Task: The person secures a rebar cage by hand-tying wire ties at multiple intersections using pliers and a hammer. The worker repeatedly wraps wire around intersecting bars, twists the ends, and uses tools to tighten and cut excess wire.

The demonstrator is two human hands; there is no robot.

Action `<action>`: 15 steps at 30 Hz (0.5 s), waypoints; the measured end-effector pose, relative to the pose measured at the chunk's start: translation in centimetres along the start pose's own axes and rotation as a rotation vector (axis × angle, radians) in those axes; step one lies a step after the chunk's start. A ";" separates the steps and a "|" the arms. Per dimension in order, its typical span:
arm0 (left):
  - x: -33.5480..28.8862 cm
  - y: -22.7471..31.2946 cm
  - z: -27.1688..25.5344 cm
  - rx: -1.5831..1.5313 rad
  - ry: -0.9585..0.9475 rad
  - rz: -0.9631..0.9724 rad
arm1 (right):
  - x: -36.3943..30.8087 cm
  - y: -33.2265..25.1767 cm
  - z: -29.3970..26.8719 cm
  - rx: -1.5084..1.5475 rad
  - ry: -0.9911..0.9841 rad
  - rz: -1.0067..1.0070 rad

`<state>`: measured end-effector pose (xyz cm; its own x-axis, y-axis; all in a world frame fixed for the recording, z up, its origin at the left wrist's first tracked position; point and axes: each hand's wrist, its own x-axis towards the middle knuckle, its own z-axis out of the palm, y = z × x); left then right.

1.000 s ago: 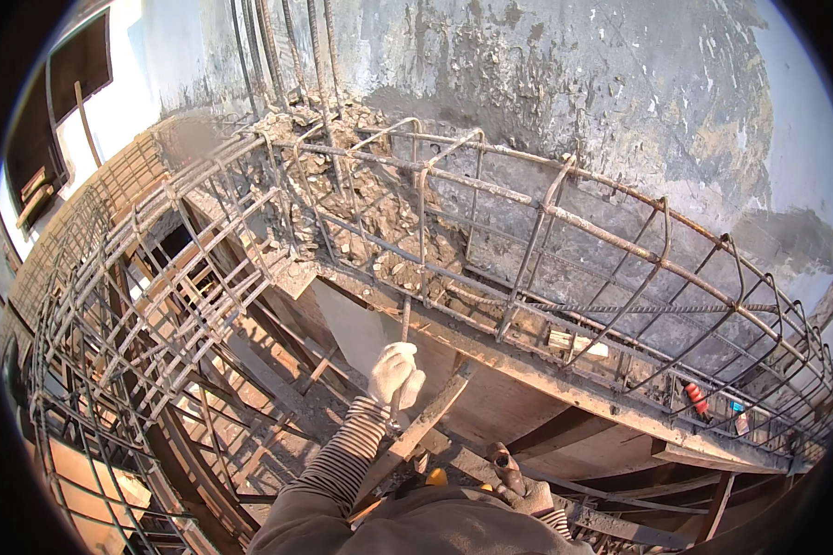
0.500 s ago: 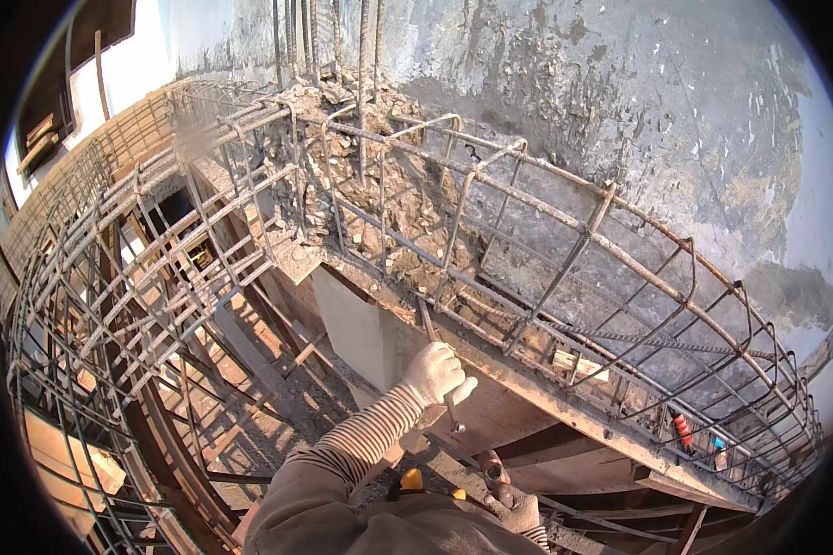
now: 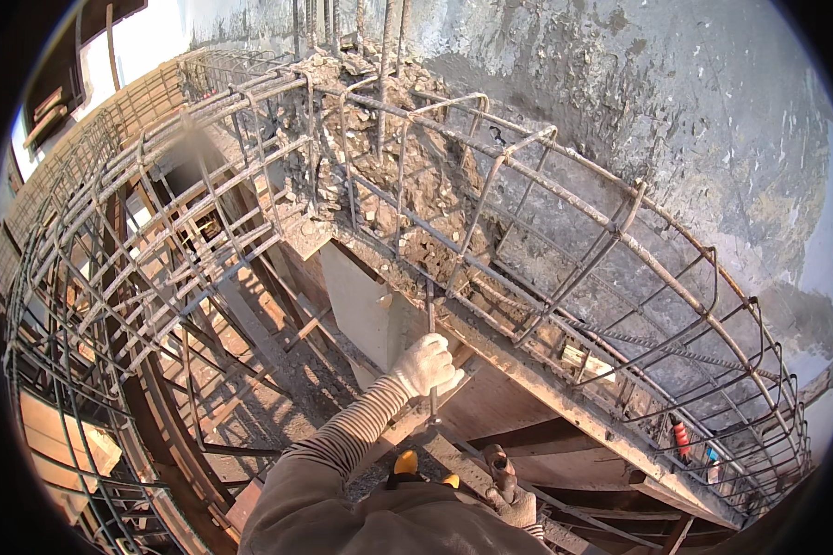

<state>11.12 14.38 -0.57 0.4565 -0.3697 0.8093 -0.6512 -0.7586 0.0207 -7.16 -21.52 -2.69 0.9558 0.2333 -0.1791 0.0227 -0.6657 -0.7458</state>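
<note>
My left hand (image 3: pixel 426 365), in a pale glove, is closed around a thin metal bar (image 3: pixel 429 310). The bar stands nearly upright: its upper end meets the concrete edge under the rebar cage (image 3: pixel 551 305), and its lower end sticks out below my fist. Lower and to the right, my right hand (image 3: pixel 518 509), also gloved, is closed on a rusty brown hammer (image 3: pixel 500 467). The hammer's round-ended head shows, while its handle is mostly hidden. Broken, rough concrete (image 3: pixel 426 185) lies inside the cage above my left hand.
A second rebar cage (image 3: pixel 157 231) curves away on the left, over timber and beams far below. A wooden board (image 3: pixel 583 421) edges the right cage. The grey wall (image 3: pixel 694 111) rises behind. A red-handled tool (image 3: pixel 681 439) sits at the right cage. Yellow shoe tips (image 3: pixel 405 462) show below.
My left hand has shifted slightly left and down, and the bar has turned more upright. The hammer in my right hand has moved slightly up. The whole view has shifted a little.
</note>
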 end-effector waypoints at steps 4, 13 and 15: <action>0.0 1.1 1.0 0.046 -0.111 -0.028 | -0.3 -0.4 -0.2 0.140 -0.069 0.268; 0.4 0.3 -2.2 0.031 -0.118 -0.059 | 0.9 -3.5 -1.8 0.405 0.092 0.358; -0.8 0.5 -2.7 -0.055 -0.053 -0.069 | 0.8 3.3 0.8 0.254 0.119 0.267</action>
<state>8.77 15.71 0.39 0.5319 -0.3462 0.7728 -0.6484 -0.7535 0.1088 -6.58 -22.94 -5.78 0.9461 -0.0183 -0.3234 -0.2903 -0.4913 -0.8212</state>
